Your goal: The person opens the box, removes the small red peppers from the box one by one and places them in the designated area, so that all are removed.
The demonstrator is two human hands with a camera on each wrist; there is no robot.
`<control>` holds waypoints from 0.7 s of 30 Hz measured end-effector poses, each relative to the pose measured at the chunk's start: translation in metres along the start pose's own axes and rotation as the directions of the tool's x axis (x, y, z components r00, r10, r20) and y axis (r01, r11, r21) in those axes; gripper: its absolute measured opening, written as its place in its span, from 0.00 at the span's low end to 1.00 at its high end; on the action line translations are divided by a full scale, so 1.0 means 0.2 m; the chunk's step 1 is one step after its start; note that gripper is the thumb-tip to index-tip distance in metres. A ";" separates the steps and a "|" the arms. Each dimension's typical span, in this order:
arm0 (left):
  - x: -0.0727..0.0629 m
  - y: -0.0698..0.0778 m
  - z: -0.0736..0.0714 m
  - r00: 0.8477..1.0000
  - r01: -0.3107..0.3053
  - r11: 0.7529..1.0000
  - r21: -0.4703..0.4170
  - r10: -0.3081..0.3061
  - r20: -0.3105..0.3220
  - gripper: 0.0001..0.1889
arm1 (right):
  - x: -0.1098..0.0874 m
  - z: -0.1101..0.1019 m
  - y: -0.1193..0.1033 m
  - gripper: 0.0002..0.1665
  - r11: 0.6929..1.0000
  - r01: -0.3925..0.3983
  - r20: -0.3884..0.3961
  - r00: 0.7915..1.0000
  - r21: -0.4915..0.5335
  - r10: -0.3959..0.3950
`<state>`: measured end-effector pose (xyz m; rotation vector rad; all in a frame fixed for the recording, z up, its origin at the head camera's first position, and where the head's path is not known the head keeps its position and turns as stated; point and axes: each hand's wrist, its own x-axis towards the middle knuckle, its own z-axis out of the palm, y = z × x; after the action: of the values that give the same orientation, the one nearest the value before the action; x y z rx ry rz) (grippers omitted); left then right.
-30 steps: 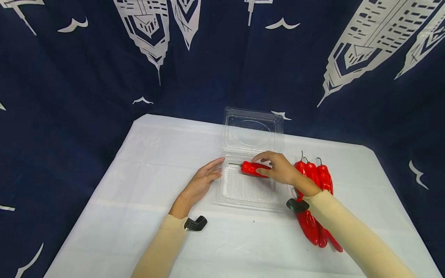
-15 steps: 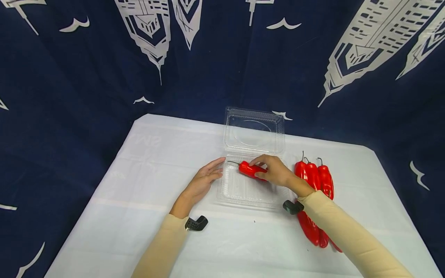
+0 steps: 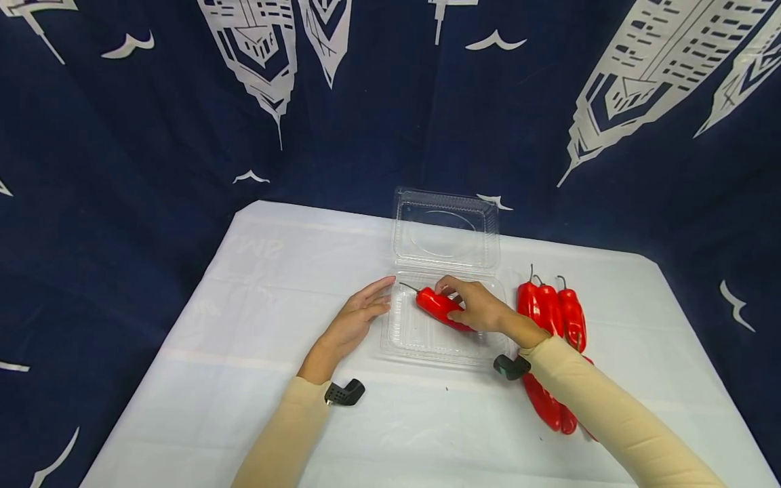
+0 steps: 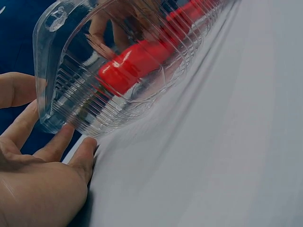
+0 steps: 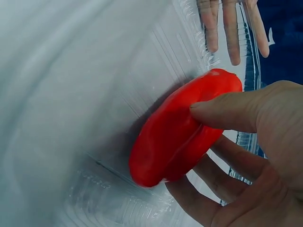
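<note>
A clear plastic clamshell box (image 3: pixel 421 335) lies with its lid raised behind it. My right hand (image 3: pixel 482 308) pinches a long red chili pepper (image 3: pixel 432 303) over the box's base, its stem pointing left. In the right wrist view the thumb (image 5: pixel 227 111) lies on top of the pepper (image 5: pixel 170 130), with fingers along its other side. My left hand (image 3: pixel 354 322) has its fingers extended against the box's left side. The left wrist view has those fingertips (image 4: pixel 86 149) right at the ribbed corner, and the pepper (image 4: pixel 135 66) shows through the clear wall.
Several more red chili peppers (image 3: pixel 549 308) lie to the right, partly under my right forearm. The white table (image 3: pixel 256 291) ends at a dark blue curtain (image 3: pixel 366 149) with white building prints. The transparent lid (image 3: pixel 445 234) stands up at the table's back edge.
The pepper has turned, its tip swinging toward the front while the stem stays at the left. My right hand has shifted slightly left and down with it. The left hand holds still.
</note>
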<state>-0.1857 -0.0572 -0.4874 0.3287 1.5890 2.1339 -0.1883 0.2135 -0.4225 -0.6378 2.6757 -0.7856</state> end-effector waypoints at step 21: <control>0.00 0.00 0.00 1.000 -0.014 1.000 0.001 0.014 0.010 0.32 | -0.06 -0.08 0.00 0.44 0.998 0.064 -0.032 0.997 0.001 -0.064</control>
<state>-0.1852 -0.0572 -0.4864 0.3509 1.5871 2.1382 -0.1828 0.2261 -0.4083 -0.7198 2.6945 -0.8219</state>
